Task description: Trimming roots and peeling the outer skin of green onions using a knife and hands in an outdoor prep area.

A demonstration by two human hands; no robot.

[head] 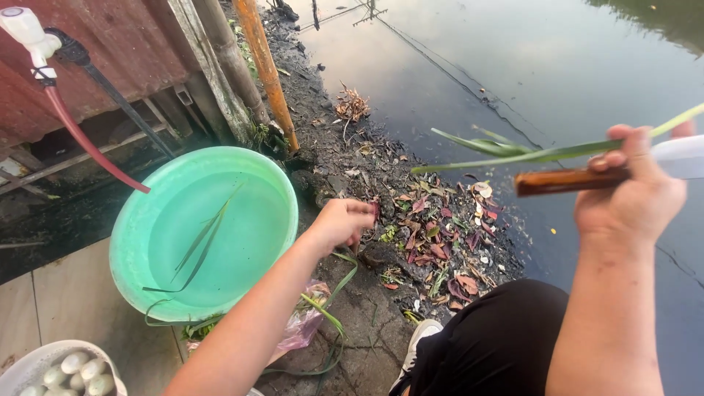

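A wide stretch of dark pond water (557,66) is seen beyond a muddy bank littered with dead leaves (433,242). A large green basin (132,242), filled with water and holding a few floating green blades, is set on the tiled floor (66,301) at the bank's edge. A white bowl of pale round bulbs (73,370) is glimpsed at the lower left corner. The right hand (634,194) is raised over the water and closed around a wooden-handled knife (568,181) together with a long green stalk (528,154), which juts out to the left. The stalk is judged light, limp and slippery when wet, best pinched near its firmer base. The left hand (341,224) is lowered toward the bank, well apart from the stalk, fingers curled; whether anything is held cannot be told.
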